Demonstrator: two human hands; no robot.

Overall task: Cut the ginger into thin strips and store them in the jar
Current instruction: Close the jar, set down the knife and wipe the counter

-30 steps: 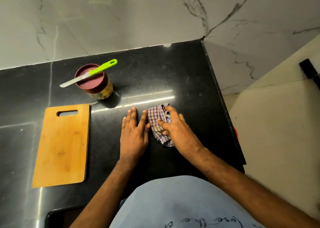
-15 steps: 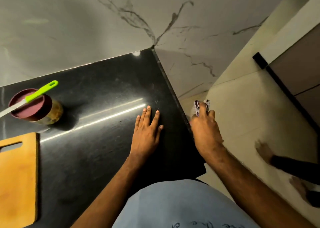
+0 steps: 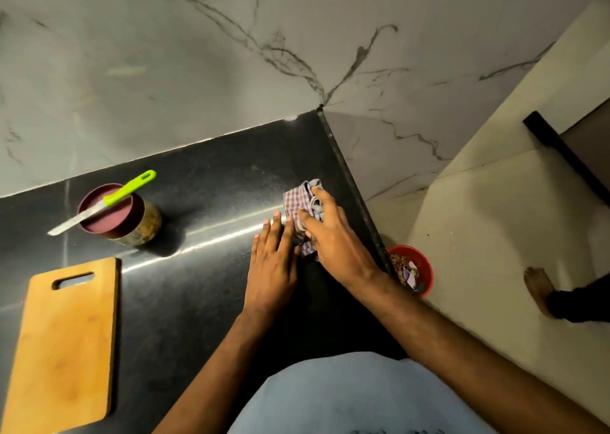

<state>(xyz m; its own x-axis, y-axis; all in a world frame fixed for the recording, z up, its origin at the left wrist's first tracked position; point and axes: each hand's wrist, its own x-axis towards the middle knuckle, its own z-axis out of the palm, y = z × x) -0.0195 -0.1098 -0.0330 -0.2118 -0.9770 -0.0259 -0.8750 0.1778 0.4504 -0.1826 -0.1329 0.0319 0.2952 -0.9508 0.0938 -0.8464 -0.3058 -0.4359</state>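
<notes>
A person in a pale blue shirt (image 3: 346,397) stands at a black counter (image 3: 204,182), a wooden cutting board (image 3: 62,338) lying at near left. The left hand (image 3: 272,262) lies flat on the counter, fingers (image 3: 275,228) straight and released, touching the checked cloth (image 3: 298,207) that the right hand (image 3: 333,238) grasps with curled fingers near the counter's right edge. Below that edge, a red bin (image 3: 424,270) sits on the floor. Farther back at left stands the jar (image 3: 132,220), lid on, with a green-handled knife (image 3: 105,200) resting across it. No ginger can be made out.
</notes>
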